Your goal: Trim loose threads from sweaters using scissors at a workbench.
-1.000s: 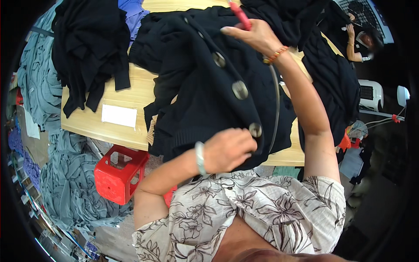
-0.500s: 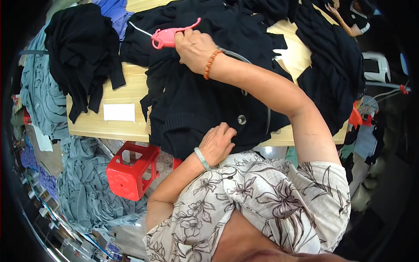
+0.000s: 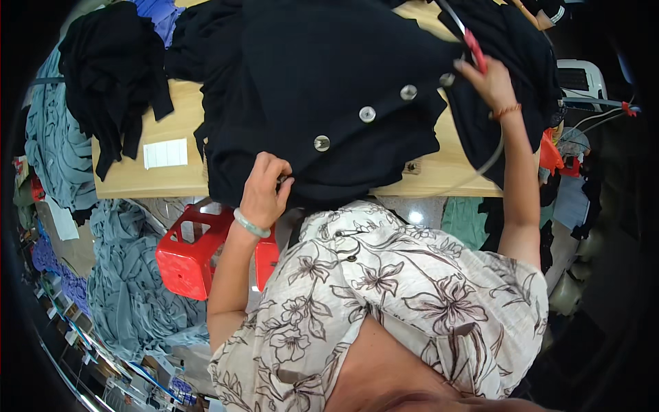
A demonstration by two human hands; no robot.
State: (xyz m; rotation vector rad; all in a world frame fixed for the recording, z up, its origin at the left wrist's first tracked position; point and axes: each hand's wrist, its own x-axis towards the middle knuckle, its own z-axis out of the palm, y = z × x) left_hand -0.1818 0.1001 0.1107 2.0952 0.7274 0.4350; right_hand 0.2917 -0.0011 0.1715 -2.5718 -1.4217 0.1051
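Observation:
A black knit cardigan (image 3: 309, 75) is spread across the table in front of me, with several large round buttons (image 3: 367, 114) in a slanting line along its front edge. My left hand (image 3: 263, 192) pinches the garment's near edge, left of the buttons. At the upper right, my right hand (image 3: 493, 86) grips a pink air blow gun (image 3: 475, 53) with a thin metal nozzle. The thumb of that hand also meets the raised corner of the cardigan, close to the farthest button. A clear hose (image 3: 491, 161) hangs beneath the right hand.
Black garments are heaped on the wooden table (image 3: 127, 184) at left (image 3: 113, 62) and right (image 3: 511, 117). A white paper slip (image 3: 165, 153) lies near its left front. Below stand a red stool (image 3: 189, 254) and piled grey-blue fabric (image 3: 137, 275). Part of another person (image 3: 549, 15) shows far right.
My right hand has swung right with the air blow gun, and the cardigan's front is drawn out, showing its button row. My left hand has moved left and now pinches the edge.

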